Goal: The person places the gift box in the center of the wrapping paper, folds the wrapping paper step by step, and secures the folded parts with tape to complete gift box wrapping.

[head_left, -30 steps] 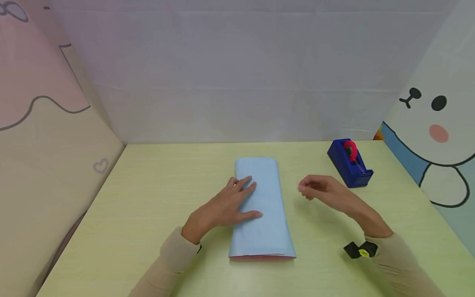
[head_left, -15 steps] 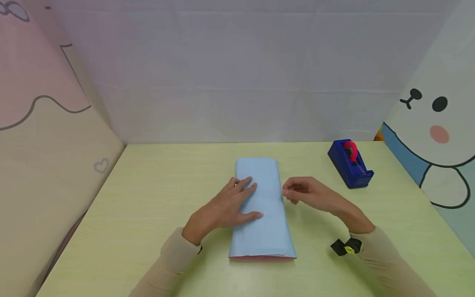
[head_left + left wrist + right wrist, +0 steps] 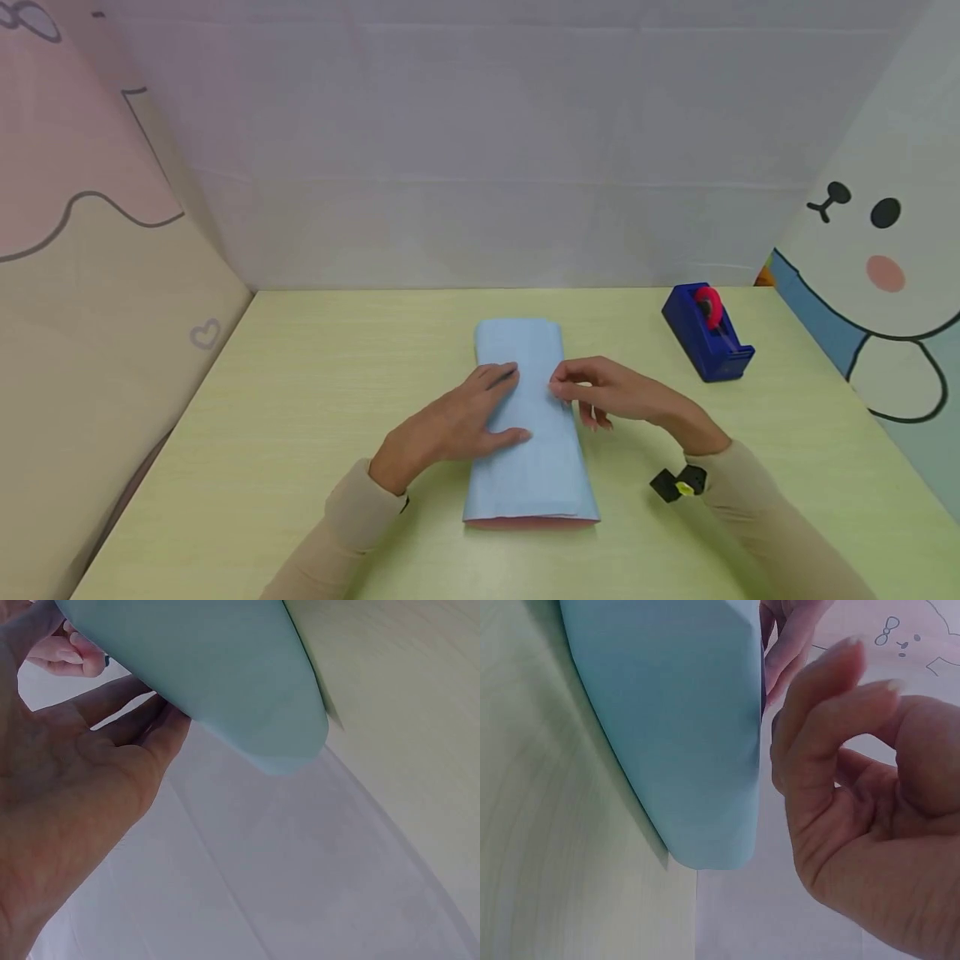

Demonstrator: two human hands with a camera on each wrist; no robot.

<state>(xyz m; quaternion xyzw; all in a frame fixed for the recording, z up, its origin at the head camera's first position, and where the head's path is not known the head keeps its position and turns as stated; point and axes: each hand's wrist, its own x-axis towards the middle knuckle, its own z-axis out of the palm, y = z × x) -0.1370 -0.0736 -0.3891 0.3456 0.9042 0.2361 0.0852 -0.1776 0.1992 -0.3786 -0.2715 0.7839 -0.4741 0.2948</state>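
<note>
A folded light blue sheet of paper [image 3: 534, 475] lies upright to me on the table, its wider near end showing a pink inner side and a slight gap. My left hand [image 3: 455, 419] rests on its left half with fingers and thumb spread. Over its right edge is my right hand [image 3: 622, 390], thumb and index fingertips together. A faint, clear bit, apparently a small piece of tape [image 3: 561, 403], shows just below those fingertips. In the right wrist view the right hand [image 3: 847, 780] is beside the blue paper [image 3: 667, 735]; the tape cannot be made out there.
A blue tape dispenser [image 3: 701, 337] with a red-cored roll [image 3: 708, 307] stands at the back right of the pale yellow table [image 3: 322, 375]. A white cloth [image 3: 487, 150] hangs behind, with printed cloths at both sides. A black wrist camera [image 3: 678, 483] sits by the right sleeve.
My right hand has moved left from beside the paper to over its right edge, and its lower fingers have spread. The left fingers have drawn together slightly; the paper stays put.
</note>
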